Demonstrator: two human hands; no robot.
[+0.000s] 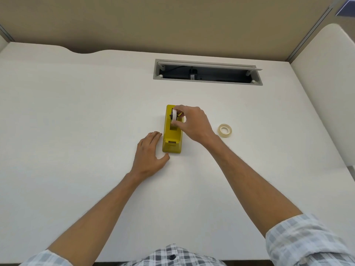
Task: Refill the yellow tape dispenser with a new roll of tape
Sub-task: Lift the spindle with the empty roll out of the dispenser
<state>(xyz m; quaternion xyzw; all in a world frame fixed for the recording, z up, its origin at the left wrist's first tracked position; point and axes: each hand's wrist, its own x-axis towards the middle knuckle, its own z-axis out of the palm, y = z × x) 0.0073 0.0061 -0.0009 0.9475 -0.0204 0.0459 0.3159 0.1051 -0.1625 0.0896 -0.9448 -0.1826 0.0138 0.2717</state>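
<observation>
While gripped, dispenser (172,131) between hands

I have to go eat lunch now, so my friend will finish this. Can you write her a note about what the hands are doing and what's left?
Left hand: open, flat on the desk, beside the yellow dispenser.
Right hand: pinching the white roll standing in the dispenser's slot.
The other roll lies flat on the desk, to the right, untouched.
Done: hard to say; whether the pinched roll is going in or coming out can't be told.
Left: seat the new roll properly and pull the tape end to the cutter at the near end.
</observation>
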